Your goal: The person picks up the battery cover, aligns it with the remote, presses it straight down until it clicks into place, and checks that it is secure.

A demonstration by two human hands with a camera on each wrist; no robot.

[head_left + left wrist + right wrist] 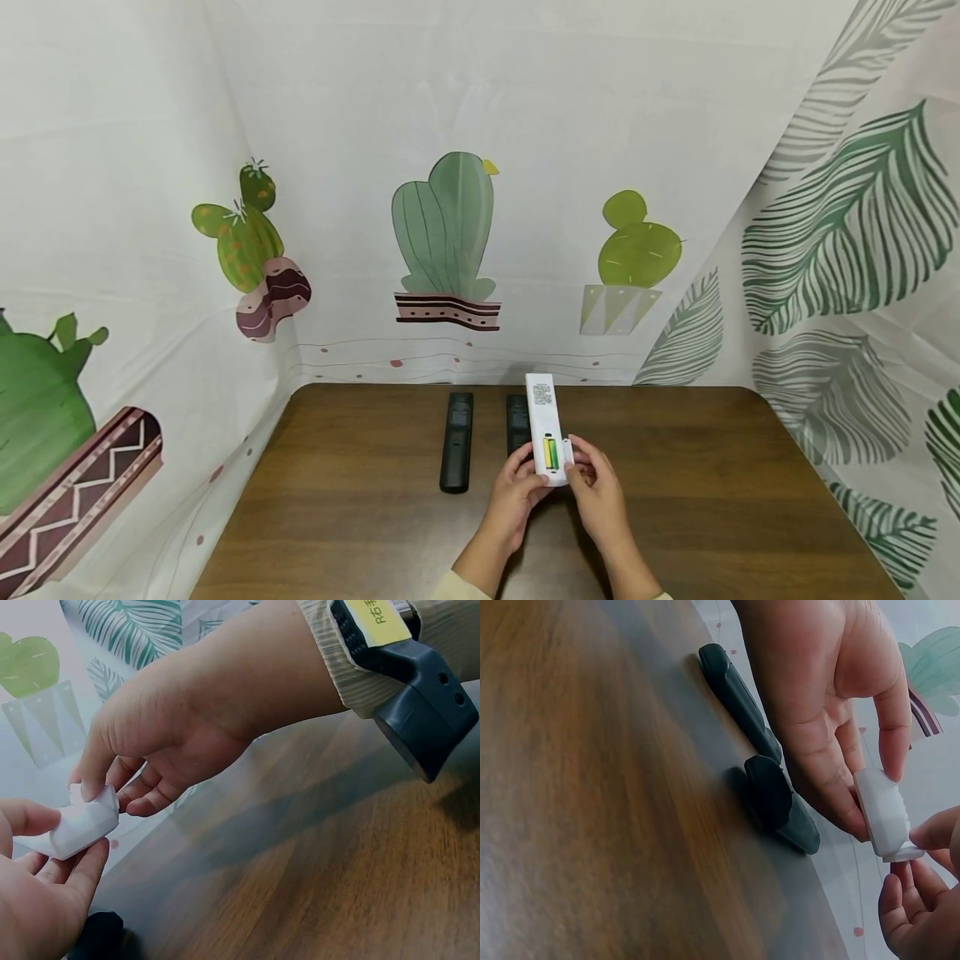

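Observation:
A white remote control (pixel 542 408) is held up over the table, its back facing me and its battery bay uncovered. Green and yellow batteries (pixel 552 454) lie in the bay. My left hand (pixel 516 496) grips the lower end of the remote from the left, thumb near its bottom edge. At its right side, my right hand (pixel 602 493) pinches a small white battery cover (pixel 567 451) between thumb and fingers. In the right wrist view the cover (pixel 904 853) sits right against the edge of the remote (pixel 883 810).
Two black remotes lie on the brown wooden table (pixel 360 500): one (pixel 456 446) to the left, the other (pixel 517 417) partly hidden behind the white remote. A white cloth (pixel 540 100) printed with cacti and leaves hangs behind the table and along its sides.

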